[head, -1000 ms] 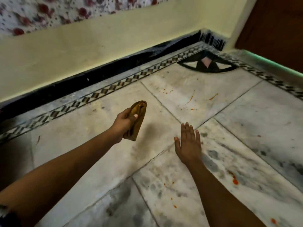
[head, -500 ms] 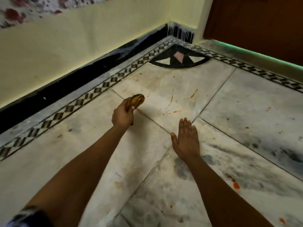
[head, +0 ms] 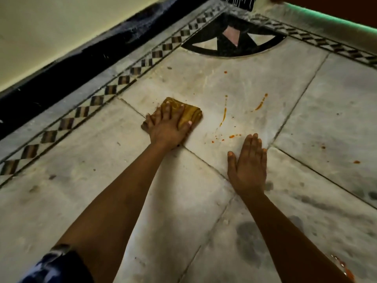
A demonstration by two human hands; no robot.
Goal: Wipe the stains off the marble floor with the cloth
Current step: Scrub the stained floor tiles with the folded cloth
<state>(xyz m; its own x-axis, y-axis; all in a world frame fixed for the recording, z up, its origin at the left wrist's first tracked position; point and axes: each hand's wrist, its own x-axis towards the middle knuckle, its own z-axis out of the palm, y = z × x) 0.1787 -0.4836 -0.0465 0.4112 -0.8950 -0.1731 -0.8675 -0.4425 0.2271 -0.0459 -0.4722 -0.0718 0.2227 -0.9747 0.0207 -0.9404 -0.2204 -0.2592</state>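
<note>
Wiping looks about to begin: the left hand (head: 166, 127) presses flat, fingers spread, on the folded mustard-yellow cloth (head: 188, 114), which lies on the pale marble floor (head: 204, 82) just left of the orange streaks and specks (head: 224, 115). The right hand (head: 247, 166) rests open and empty, palm down on the floor, probably as a brace. The next move calls for sliding the cloth rightward across those streaks under firm pressure. Farther orange spots (head: 356, 161) lie well apart to the right. The checkered border strip (head: 124, 79) and dark corner inlay (head: 232, 40) lie beyond; nothing blocks the path.
</note>
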